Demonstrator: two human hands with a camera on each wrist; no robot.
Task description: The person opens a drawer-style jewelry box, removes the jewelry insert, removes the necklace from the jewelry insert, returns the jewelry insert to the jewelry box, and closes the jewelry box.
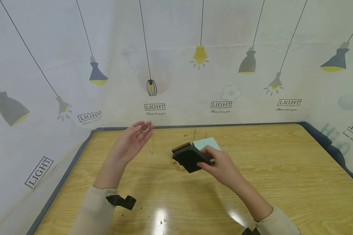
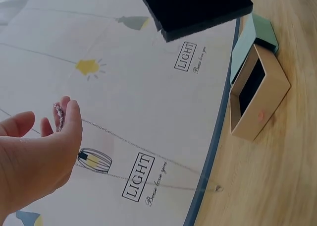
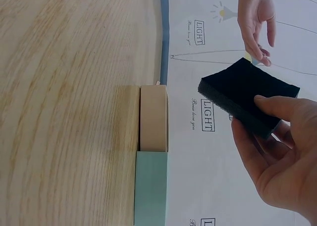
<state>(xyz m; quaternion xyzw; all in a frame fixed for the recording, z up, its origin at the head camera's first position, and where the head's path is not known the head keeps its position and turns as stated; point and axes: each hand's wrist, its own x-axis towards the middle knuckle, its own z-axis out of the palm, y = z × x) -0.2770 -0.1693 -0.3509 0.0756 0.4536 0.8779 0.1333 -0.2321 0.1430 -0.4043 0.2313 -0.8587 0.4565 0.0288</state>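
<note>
My left hand point(image 1: 128, 142) is raised over the table's left half, holding a fine silver necklace point(image 1: 146, 129) in its bent fingers while the thumb stands apart. In the left wrist view, the necklace's sparkling part point(image 2: 60, 116) lies at the fingers, and two thin strands hang down to a small ring point(image 2: 218, 188). My right hand point(image 1: 219, 163) pinches a black foam pad point(image 1: 189, 159) by one edge, thumb on one side and fingers on the other. Beneath the pad sits a tan box point(image 2: 267, 102), open and dark inside. Against its end stands a mint-green box part point(image 1: 207, 143).
The wooden table point(image 1: 282, 169) has a grey-blue edge point(image 1: 247, 124) along its back and sides. Behind it hangs a white cloth point(image 1: 176, 68) printed with lamps and lettering. A black wrist strap camera point(image 1: 122, 201) is on the left sleeve.
</note>
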